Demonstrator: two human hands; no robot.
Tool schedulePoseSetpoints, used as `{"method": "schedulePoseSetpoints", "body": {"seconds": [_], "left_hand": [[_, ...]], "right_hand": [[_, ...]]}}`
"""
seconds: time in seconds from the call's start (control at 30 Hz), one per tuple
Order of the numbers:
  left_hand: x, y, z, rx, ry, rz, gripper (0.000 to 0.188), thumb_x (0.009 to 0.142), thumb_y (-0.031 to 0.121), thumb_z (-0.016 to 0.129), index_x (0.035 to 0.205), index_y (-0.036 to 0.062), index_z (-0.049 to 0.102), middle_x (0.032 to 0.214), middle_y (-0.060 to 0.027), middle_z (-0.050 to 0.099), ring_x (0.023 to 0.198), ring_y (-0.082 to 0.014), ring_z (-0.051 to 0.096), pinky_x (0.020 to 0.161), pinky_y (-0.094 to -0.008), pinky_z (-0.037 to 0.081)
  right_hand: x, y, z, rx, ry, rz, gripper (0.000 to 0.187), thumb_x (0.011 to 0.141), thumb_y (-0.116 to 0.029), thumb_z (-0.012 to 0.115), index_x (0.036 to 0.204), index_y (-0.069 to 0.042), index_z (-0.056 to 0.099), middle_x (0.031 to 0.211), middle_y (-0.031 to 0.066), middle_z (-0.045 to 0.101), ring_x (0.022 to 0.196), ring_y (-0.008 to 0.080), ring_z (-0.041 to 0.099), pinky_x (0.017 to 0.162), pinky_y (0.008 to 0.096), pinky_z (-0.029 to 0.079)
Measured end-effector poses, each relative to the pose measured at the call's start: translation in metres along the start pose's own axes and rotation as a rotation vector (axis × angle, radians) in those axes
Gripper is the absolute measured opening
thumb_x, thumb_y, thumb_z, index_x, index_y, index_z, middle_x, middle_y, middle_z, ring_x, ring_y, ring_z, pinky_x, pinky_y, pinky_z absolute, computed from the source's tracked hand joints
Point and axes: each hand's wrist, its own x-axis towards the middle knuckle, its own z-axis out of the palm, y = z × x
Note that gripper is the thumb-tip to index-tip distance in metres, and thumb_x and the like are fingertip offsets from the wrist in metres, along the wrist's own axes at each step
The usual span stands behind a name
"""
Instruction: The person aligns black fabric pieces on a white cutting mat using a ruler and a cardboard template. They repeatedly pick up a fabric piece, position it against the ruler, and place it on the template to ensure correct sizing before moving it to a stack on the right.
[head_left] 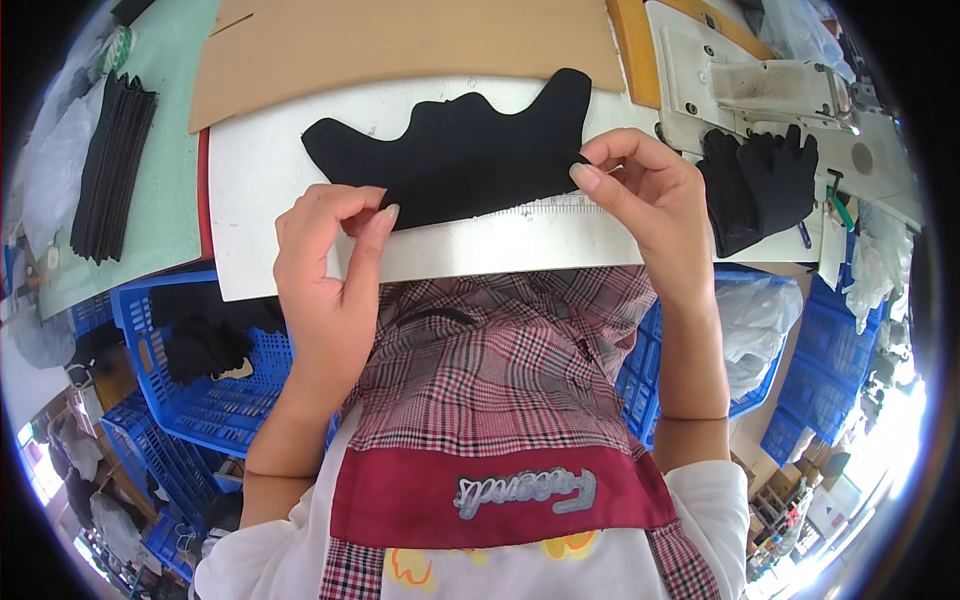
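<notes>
A black fabric piece (470,150) with a wavy, notched far edge is stretched between my hands over a white tabletop (255,245). My left hand (325,245) pinches its near left corner between thumb and fingers. At the right end, my right hand (655,205) grips the near right corner in a thumb-and-finger pinch. The near edge of the cloth runs almost straight, slanting up to the right. Ruler markings (545,207) show on the tabletop just below that edge. To the right of my right hand lie black gloves (765,190).
Brown cardboard (420,45) covers the far side. A white sewing machine (770,88) stands far right, with a green-handled tool (840,208) nearby. Stacked black fabric strips (115,165) lie on a green surface at left. A blue crate (165,395) with black items sits below the table's left.
</notes>
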Motion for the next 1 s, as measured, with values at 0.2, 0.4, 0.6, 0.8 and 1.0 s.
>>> {"method": "schedulePoseSetpoints", "body": {"seconds": [0.2, 0.4, 0.6, 0.8, 1.0], "left_hand": [[0.003, -0.009, 0.009, 0.145, -0.055, -0.027, 0.028, 0.087, 0.003, 0.066, 0.115, 0.0014, 0.062, 0.085, -0.0022, 0.056, 0.081, -0.0115, 0.05, 0.082, -0.0251, 0.041], [0.008, -0.014, 0.006, -0.045, -0.11, -0.153, 0.035, 0.086, 0.001, 0.066, 0.12, 0.0007, 0.058, 0.084, -0.0007, 0.054, 0.08, -0.0101, 0.048, 0.08, -0.0239, 0.041], [0.008, -0.017, 0.006, -0.047, -0.127, -0.142, 0.037, 0.085, -0.002, 0.065, 0.121, 0.0009, 0.057, 0.083, -0.0004, 0.054, 0.079, -0.0099, 0.048, 0.079, -0.0234, 0.041], [0.008, -0.018, 0.006, -0.032, -0.112, -0.109, 0.038, 0.084, -0.003, 0.065, 0.121, 0.0013, 0.057, 0.082, -0.0006, 0.054, 0.078, -0.0099, 0.049, 0.078, -0.0239, 0.041], [0.009, -0.015, 0.008, -0.046, -0.1, -0.132, 0.037, 0.083, -0.003, 0.065, 0.119, 0.0022, 0.058, 0.078, -0.0016, 0.052, 0.075, -0.0116, 0.048, 0.076, -0.0256, 0.041]], "right_hand": [[-0.004, 0.019, 0.006, -0.076, 0.071, 0.04, 0.012, 0.081, -0.009, 0.077, 0.088, -0.001, 0.071, 0.077, -0.0003, 0.067, 0.07, 0.0055, 0.056, 0.067, 0.0208, 0.045], [-0.001, 0.019, 0.018, -0.136, 0.093, -0.007, 0.02, 0.08, -0.003, 0.075, 0.098, 0.0, 0.067, 0.075, -0.0008, 0.064, 0.067, 0.0046, 0.053, 0.063, 0.021, 0.043], [-0.001, 0.022, 0.021, -0.156, 0.093, -0.003, 0.023, 0.078, 0.0, 0.075, 0.099, 0.0, 0.065, 0.073, -0.0014, 0.061, 0.064, 0.0032, 0.048, 0.06, 0.0183, 0.041], [0.001, 0.02, 0.023, -0.213, 0.09, -0.02, 0.022, 0.078, 0.001, 0.074, 0.098, 0.0, 0.065, 0.073, -0.0017, 0.061, 0.063, 0.0026, 0.047, 0.058, 0.018, 0.041], [0.0, 0.021, 0.023, -0.218, 0.094, -0.016, 0.021, 0.078, 0.001, 0.074, 0.097, 0.0, 0.065, 0.073, -0.002, 0.061, 0.062, 0.0027, 0.048, 0.058, 0.0176, 0.04]]}}
